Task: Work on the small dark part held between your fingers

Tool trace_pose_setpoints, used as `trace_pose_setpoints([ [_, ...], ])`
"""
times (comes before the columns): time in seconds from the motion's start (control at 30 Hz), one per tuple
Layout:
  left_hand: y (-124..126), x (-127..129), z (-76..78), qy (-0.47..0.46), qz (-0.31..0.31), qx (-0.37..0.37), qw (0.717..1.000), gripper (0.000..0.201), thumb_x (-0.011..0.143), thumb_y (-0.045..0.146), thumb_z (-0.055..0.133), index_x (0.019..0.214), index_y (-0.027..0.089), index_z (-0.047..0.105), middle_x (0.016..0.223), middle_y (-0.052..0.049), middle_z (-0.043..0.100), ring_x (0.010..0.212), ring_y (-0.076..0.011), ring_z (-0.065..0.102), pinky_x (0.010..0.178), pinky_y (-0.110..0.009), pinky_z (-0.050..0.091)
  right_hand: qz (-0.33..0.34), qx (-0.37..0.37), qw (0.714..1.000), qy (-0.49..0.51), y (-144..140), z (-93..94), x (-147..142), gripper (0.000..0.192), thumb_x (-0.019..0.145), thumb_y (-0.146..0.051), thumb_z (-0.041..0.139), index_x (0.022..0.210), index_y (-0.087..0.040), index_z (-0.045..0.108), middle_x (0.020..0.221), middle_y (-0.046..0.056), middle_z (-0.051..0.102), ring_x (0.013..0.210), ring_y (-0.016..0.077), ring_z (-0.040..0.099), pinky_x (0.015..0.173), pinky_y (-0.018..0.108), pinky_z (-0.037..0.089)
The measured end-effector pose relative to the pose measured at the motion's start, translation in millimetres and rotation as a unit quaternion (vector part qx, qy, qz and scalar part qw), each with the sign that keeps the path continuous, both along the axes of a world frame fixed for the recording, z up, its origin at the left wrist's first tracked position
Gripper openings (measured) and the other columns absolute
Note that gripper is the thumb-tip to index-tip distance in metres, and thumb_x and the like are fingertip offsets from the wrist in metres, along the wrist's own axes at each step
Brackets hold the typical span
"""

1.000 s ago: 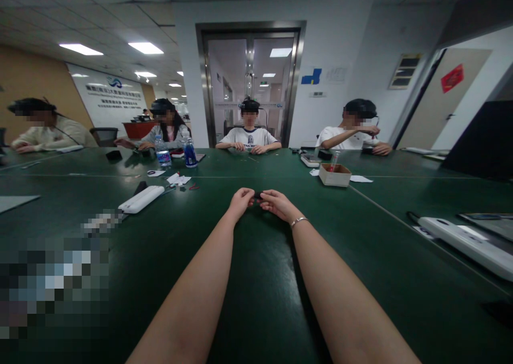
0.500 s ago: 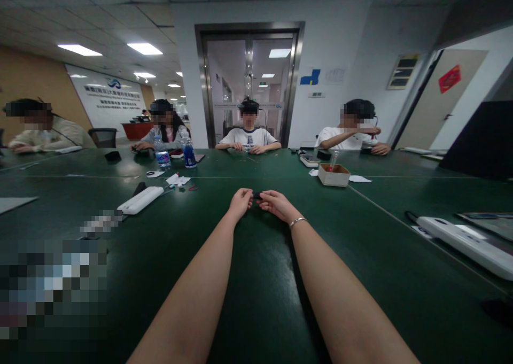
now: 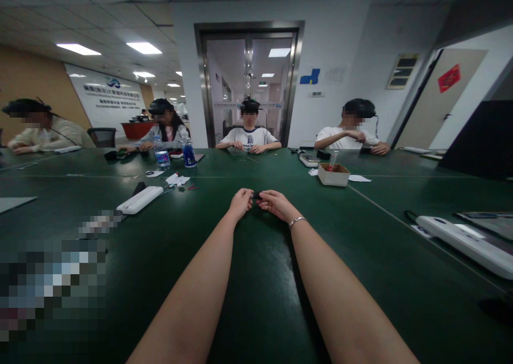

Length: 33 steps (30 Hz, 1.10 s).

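Observation:
Both my arms reach forward over the dark green table (image 3: 260, 268). Between my fingertips is a small black object (image 3: 257, 195), too small and too much covered to name. My left hand (image 3: 241, 203) pinches its left end, and my right hand (image 3: 276, 203) pinches its right end. The hands are close together, just above or on the tabletop; I cannot tell which. A silver bracelet (image 3: 297, 222) circles my right wrist.
Left of my hands lies a white power bank-like block (image 3: 141, 200), with paper scraps (image 3: 177, 179) beyond it. Two bottles (image 3: 189, 154) stand farther back. An open box (image 3: 333, 175) is ahead on the right, and a long white device (image 3: 465, 245) lies far right. Several people sit opposite.
My hands and the black object stay almost in place. Across the table, the person at the right lowers a raised hand, and a person at the left reaches sideways toward a dark box.

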<state>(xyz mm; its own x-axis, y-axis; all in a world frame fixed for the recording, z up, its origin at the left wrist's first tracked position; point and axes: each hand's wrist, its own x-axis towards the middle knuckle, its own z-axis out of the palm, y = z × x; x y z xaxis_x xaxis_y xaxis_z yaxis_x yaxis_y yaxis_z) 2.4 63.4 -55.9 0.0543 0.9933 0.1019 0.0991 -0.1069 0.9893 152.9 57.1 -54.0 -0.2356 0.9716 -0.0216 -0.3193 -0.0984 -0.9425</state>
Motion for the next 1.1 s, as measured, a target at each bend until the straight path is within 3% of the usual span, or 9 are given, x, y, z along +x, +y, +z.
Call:
trace_pose_setpoints([
  [0.13, -0.4, 0.8, 0.2, -0.004, 0.000, -0.007, 1.000, 0.019, 0.082, 0.017, 0.047, 0.099, 0.015, 0.054, 0.065, 0.002, 0.052, 0.045, -0.0054, 0.046, 0.043, -0.017, 0.035, 0.001, 0.000, 1.000, -0.003, -0.2, 0.5, 0.5, 0.010, 0.080, -0.012, 0.067, 0.083, -0.012, 0.058, 0.069, 0.008, 0.066, 0.053, 0.0116, 0.062, 0.048, 0.018, 0.052],
  [0.27, -2.4, 0.7, 0.5, 0.014, -0.009, 0.000, 1.000, 0.024, 0.088, 0.026, 0.037, 0.098, 0.015, 0.056, 0.057, 0.004, 0.048, 0.039, -0.0055, 0.040, 0.039, -0.017, 0.030, 0.003, -0.002, 1.000, -0.006, -1.3, 1.8, -0.2, 0.009, 0.081, -0.012, 0.066, 0.082, -0.012, 0.057, 0.068, 0.008, 0.066, 0.053, 0.0114, 0.062, 0.048, 0.018, 0.052],
  [0.4, -1.4, 0.4, -0.9, 0.005, -0.007, 0.004, 1.000, 0.019, 0.085, 0.022, 0.042, 0.097, 0.015, 0.056, 0.061, 0.003, 0.049, 0.042, -0.0054, 0.043, 0.040, -0.017, 0.032, -0.001, -0.003, 1.000, -0.010, -1.8, 2.2, -0.8, 0.008, 0.081, -0.011, 0.065, 0.082, -0.012, 0.057, 0.067, 0.009, 0.066, 0.052, 0.0110, 0.062, 0.048, 0.017, 0.052],
  [0.53, 0.1, 0.6, -2.4, -0.014, -0.016, 0.002, 1.000, 0.023, 0.088, 0.031, 0.041, 0.096, 0.015, 0.056, 0.056, 0.005, 0.046, 0.038, -0.0044, 0.037, 0.038, -0.016, 0.027, 0.003, -0.002, 1.000, -0.009, -0.9, 1.5, -0.1, 0.010, 0.080, -0.014, 0.068, 0.080, -0.012, 0.058, 0.067, 0.008, 0.065, 0.053, 0.0116, 0.062, 0.047, 0.018, 0.052],
  [0.93, -5.0, 1.7, 3.3, -0.022, -0.008, -0.017, 1.000, 0.019, 0.085, 0.020, 0.042, 0.098, 0.014, 0.055, 0.054, 0.006, 0.044, 0.038, -0.0053, 0.037, 0.038, -0.017, 0.028, 0.001, 0.002, 1.000, -0.013, -1.2, 1.2, 0.2, 0.008, 0.080, -0.013, 0.067, 0.081, -0.012, 0.059, 0.067, 0.009, 0.066, 0.054, 0.0117, 0.062, 0.050, 0.018, 0.052],
  [1.1, -2.7, 0.3, 0.0, -0.020, -0.024, 0.015, 0.999, 0.029, 0.090, 0.030, 0.032, 0.096, 0.015, 0.056, 0.051, 0.005, 0.041, 0.037, -0.0066, 0.035, 0.038, -0.018, 0.030, 0.005, 0.004, 1.000, -0.008, -2.0, 1.9, -0.2, 0.006, 0.084, -0.012, 0.063, 0.081, -0.011, 0.058, 0.067, 0.011, 0.066, 0.053, 0.0115, 0.062, 0.050, 0.017, 0.052],
])
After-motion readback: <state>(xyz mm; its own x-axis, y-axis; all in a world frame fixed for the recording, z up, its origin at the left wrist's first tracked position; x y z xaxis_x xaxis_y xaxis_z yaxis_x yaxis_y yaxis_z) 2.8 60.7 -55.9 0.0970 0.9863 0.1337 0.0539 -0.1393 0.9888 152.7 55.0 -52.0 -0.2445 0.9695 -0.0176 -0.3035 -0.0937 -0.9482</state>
